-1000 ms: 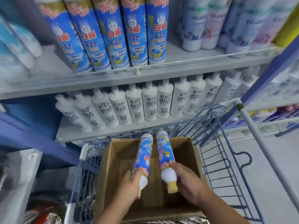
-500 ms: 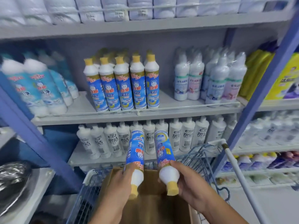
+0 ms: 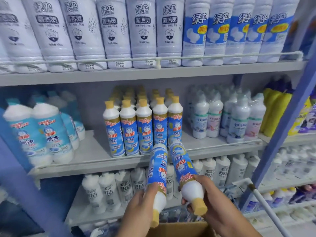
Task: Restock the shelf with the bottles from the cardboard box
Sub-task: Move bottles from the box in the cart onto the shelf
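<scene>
Bottles in both hands, mid-carry toward the shelf. Left hand (image 3: 142, 205) grips the left bottle (image 3: 157, 170) round its white shoulder, fingers wrapped on it; right hand (image 3: 217, 206) grips the right bottle (image 3: 183, 165) the same way. Both bottles are held cap-end toward the person, yellow caps low, bases pointing up at the middle shelf (image 3: 95, 156). Bases sit just in front of the matching row of blue-label bottles (image 3: 142, 127), near its right end; can't tell if they touch the rail.

Cardboard box (image 3: 179, 230) only shows as a top edge at the bottom of view, between the forearms, over a blue wire cart (image 3: 172, 215); contents hidden.

Step in hand, as I read it: transport, between pick from box and placement. Neither bottle is set down yet.

Next move likely calls for flipping both bottles upright, caps up, and lifting them over the front rail. Free shelf space shows left of the row and a narrower gap to its right, before the shrink-wrapped white bottles (image 3: 227, 120). Labels should face out like the rest. Risk: knocking the front row while turning two at once.
</scene>
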### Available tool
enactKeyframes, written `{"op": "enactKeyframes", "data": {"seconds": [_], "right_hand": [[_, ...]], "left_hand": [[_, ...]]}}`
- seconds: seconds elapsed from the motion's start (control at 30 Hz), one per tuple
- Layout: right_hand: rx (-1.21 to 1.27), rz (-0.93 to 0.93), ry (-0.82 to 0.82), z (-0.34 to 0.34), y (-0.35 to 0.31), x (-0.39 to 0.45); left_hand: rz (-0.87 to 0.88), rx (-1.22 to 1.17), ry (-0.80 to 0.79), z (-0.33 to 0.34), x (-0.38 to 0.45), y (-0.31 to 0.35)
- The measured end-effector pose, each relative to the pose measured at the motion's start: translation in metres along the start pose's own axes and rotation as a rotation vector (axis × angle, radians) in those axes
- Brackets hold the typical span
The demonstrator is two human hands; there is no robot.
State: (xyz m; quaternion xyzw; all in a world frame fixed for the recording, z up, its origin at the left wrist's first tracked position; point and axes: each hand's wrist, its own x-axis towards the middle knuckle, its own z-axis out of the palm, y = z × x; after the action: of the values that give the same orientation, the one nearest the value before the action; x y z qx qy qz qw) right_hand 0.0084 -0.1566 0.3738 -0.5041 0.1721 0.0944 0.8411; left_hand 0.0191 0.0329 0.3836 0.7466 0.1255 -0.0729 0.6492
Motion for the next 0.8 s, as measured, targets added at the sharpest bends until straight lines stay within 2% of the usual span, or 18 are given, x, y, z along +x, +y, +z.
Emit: {"op": "enactKeyframes", "data": {"seconds": [0.17,0.43,0.8], "right_hand": [[0.021,0.007,0.062,0.013,-0.005,0.02],[-0.083,0.037,0.071,-0.001,-0.016,0.038],[0.012,0.056,-0.019,-0.004,-0.031,0.046]], "left_hand": [[0.024,0.068,-0.017,-0.006,0.025,0.01],[-0.059,-0.013,-0.027,0.017,0.038,0.017],[-0.162,-0.099,-0.011,0.042,0.05,0.018]]}}
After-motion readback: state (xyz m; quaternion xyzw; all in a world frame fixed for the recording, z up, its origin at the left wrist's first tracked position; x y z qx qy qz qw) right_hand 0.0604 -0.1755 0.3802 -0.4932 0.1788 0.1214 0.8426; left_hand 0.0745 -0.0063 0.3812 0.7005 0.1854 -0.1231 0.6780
